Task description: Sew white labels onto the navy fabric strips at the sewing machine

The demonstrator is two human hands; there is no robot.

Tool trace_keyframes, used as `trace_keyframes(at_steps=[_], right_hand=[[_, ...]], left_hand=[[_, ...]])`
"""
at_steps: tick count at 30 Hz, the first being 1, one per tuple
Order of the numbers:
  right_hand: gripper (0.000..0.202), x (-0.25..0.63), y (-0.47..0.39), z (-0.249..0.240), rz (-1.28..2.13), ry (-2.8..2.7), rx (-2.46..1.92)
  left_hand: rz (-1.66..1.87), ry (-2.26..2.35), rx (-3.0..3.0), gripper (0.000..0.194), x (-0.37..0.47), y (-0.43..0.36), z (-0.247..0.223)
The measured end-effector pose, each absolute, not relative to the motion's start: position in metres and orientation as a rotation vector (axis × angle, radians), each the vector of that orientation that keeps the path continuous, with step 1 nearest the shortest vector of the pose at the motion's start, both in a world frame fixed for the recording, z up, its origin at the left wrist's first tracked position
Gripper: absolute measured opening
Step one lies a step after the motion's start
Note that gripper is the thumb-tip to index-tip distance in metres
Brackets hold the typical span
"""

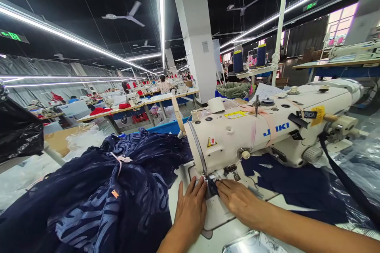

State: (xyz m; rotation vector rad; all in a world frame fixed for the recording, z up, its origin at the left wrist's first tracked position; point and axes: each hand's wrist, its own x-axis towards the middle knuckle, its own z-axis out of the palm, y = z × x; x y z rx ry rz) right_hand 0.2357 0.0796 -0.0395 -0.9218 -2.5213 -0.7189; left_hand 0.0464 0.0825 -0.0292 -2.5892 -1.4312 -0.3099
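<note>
My left hand (191,207) lies flat on the sewing machine's bed, fingers stretched out and partly spread, fingertips just left of the presser foot. From the right, my right hand (239,201) reaches in with its fingers together, their tips at the edge of a small dark fabric piece (212,187). That piece lies under the needle area, between both hands; part of it is hidden by the fingers. Over the hands stands the head of a white sewing machine (228,134). My right thumb is out of sight.
Navy patterned garments (118,189) are heaped left of the machine. Flat navy fabric pieces (291,182) lie under the arm, with clear plastic (359,146) at far right. Two navy thread cones (238,62) stand on a rack behind. A black bag (19,126) hangs at left.
</note>
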Motion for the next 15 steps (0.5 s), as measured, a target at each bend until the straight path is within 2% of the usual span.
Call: trace_keyframes(at_steps=[15], right_hand=[[0.035, 0.2337, 0.0790, -0.0382, -0.689, -2.507, -0.960]], left_hand=[[-0.360, -1.481, -2.606, 0.054, 0.0501, 0.0744, -0.0231]])
